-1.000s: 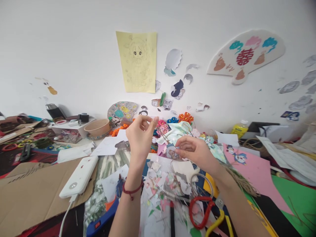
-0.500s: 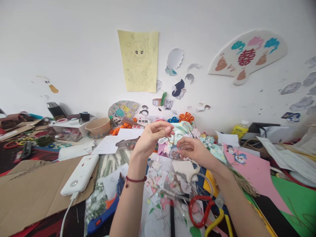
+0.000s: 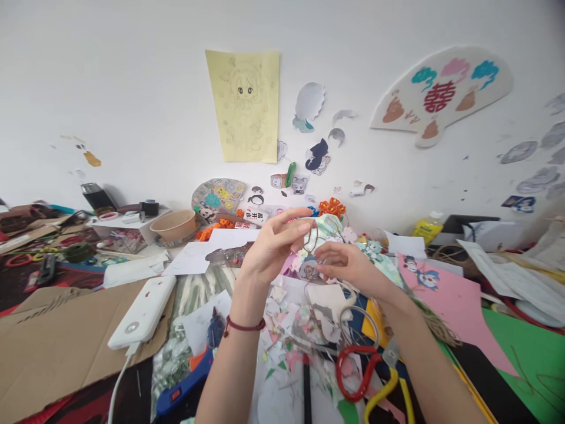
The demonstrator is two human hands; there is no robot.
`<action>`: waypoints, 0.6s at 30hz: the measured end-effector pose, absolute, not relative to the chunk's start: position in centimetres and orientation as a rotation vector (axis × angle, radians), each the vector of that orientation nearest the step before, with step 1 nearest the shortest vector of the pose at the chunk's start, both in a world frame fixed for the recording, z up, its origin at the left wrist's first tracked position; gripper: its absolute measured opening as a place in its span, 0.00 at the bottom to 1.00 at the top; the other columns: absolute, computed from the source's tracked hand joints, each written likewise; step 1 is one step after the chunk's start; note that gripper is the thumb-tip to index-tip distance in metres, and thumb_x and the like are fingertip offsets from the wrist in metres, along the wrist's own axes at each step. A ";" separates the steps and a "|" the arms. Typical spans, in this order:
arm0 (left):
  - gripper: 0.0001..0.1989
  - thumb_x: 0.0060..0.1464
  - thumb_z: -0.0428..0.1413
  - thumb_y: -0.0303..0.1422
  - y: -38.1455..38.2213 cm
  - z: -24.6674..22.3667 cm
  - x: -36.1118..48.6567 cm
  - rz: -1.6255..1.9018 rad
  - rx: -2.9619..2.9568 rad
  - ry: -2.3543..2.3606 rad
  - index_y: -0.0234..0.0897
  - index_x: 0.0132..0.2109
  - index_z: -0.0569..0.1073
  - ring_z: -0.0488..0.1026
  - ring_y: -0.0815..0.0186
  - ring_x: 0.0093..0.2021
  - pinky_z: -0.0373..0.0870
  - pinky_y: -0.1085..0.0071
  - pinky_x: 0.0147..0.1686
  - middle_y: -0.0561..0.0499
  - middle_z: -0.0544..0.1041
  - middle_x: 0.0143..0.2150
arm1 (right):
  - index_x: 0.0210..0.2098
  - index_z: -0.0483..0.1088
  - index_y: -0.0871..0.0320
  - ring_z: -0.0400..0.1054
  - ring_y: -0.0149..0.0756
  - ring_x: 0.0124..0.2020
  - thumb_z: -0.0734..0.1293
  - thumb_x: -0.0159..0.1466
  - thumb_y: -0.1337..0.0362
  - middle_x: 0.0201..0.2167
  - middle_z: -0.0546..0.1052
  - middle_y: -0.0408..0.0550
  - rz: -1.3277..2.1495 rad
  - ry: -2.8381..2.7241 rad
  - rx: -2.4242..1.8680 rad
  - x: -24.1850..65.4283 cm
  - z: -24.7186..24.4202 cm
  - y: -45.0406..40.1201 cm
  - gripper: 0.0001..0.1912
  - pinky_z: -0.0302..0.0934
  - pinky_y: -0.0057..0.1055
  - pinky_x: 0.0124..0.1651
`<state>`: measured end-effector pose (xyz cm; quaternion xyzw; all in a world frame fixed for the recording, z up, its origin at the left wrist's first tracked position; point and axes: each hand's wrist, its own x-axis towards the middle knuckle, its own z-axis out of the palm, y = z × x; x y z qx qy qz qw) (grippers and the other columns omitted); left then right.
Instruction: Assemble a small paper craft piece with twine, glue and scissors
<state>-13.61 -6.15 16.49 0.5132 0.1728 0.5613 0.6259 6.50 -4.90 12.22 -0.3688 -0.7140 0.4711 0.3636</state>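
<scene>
My left hand (image 3: 279, 242) is raised over the cluttered table, with thumb and fingertips pinched together on a thin brown cord (image 3: 316, 240). The cord bends in a loose loop between my two hands. Lower and to the right, my right hand (image 3: 346, 265) has its thumb and fingers closed at the edge of a small cartoon-figure cutout (image 3: 308, 270). Whether the cord is joined to the cutout cannot be made out. Beneath both hands lie paper scraps (image 3: 282, 330) and a pale patterned sheet (image 3: 324, 231).
Red-handled scissors (image 3: 359, 374) and yellow-handled pliers (image 3: 384, 391) lie near my right forearm. A blue glue gun (image 3: 194, 374) and a white power bank (image 3: 143, 312) are at left. A bowl (image 3: 174, 227) stands further back; pink paper (image 3: 459, 312) lies at right.
My left fingers have shifted slightly up and right, and the cord loop shows more clearly between the hands. The view has moved a little; the right hand stays by the cutout.
</scene>
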 end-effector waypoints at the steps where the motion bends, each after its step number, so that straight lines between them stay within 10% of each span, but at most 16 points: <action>1: 0.12 0.49 0.67 0.31 -6.2 16.5 -13.5 1.305 1.187 0.427 0.37 0.43 0.79 0.55 0.79 0.21 0.53 0.76 0.23 0.55 0.72 0.27 | 0.42 0.74 0.57 0.73 0.32 0.27 0.74 0.57 0.53 0.34 0.78 0.45 1.202 -1.849 -0.951 6.6 12.4 -5.0 0.18 0.66 0.28 0.29; 6: 0.09 0.51 0.65 0.33 -6.8 17.0 -13.4 1.373 1.237 0.520 0.37 0.40 0.77 0.53 0.77 0.21 0.48 0.74 0.23 0.58 0.64 0.23 | 0.49 0.77 0.55 0.76 0.36 0.35 0.74 0.58 0.54 0.45 0.81 0.51 1.123 -1.824 -0.936 7.5 13.5 -5.7 0.22 0.70 0.32 0.37; 18: 0.08 0.49 0.65 0.33 -7.7 17.7 -13.1 1.427 1.294 0.640 0.36 0.36 0.75 0.55 0.77 0.22 0.50 0.75 0.24 0.57 0.67 0.24 | 0.26 0.75 0.58 0.70 0.35 0.27 0.77 0.52 0.52 0.26 0.77 0.48 0.857 -1.505 -0.931 7.5 14.5 -7.0 0.16 0.67 0.32 0.30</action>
